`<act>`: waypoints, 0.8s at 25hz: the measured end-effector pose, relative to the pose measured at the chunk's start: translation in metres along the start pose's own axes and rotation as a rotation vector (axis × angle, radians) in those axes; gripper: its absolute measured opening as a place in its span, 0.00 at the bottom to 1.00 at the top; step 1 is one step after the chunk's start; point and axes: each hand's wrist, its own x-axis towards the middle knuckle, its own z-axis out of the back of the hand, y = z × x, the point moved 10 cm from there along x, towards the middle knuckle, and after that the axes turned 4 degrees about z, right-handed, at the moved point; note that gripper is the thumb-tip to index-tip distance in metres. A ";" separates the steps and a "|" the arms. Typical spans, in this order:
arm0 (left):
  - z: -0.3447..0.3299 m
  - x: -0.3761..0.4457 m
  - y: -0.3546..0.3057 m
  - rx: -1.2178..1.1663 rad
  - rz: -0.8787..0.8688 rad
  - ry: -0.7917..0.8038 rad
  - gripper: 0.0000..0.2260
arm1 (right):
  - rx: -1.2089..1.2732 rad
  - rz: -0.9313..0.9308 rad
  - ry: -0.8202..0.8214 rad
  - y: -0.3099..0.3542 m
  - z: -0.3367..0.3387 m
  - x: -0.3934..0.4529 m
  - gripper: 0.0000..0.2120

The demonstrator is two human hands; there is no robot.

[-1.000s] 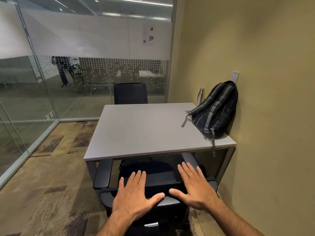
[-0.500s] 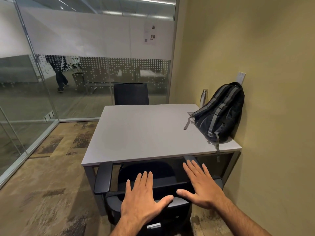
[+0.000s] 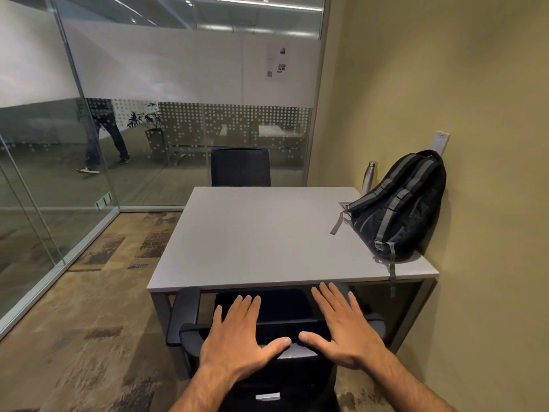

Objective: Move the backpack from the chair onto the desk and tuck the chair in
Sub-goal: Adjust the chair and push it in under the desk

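A black backpack [image 3: 401, 209] with grey straps stands on the right side of the grey desk [image 3: 261, 239], leaning against the yellow wall. One strap hangs over the desk's front edge. A black office chair [image 3: 285, 325] sits at the desk's near edge, its seat and armrests partly under the top. My left hand [image 3: 237, 337] lies flat on the top of the chair's backrest, fingers spread. My right hand [image 3: 341, 328] lies flat beside it on the same backrest, thumbs nearly meeting. Neither hand grips anything.
A steel bottle [image 3: 369, 176] stands behind the backpack by the wall. A second black chair [image 3: 240, 168] is tucked in at the desk's far side. Glass walls run along the left and back; a person's legs [image 3: 104, 138] show beyond the glass. Patterned carpet lies to the left.
The chair has slid forward under the desk with both flat hands on its backrest, and my view has moved closer. The person beyond the glass has walked to the right.
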 end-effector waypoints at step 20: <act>-0.008 -0.033 -0.002 0.107 -0.031 0.015 0.53 | -0.030 -0.044 0.042 0.007 -0.014 -0.026 0.54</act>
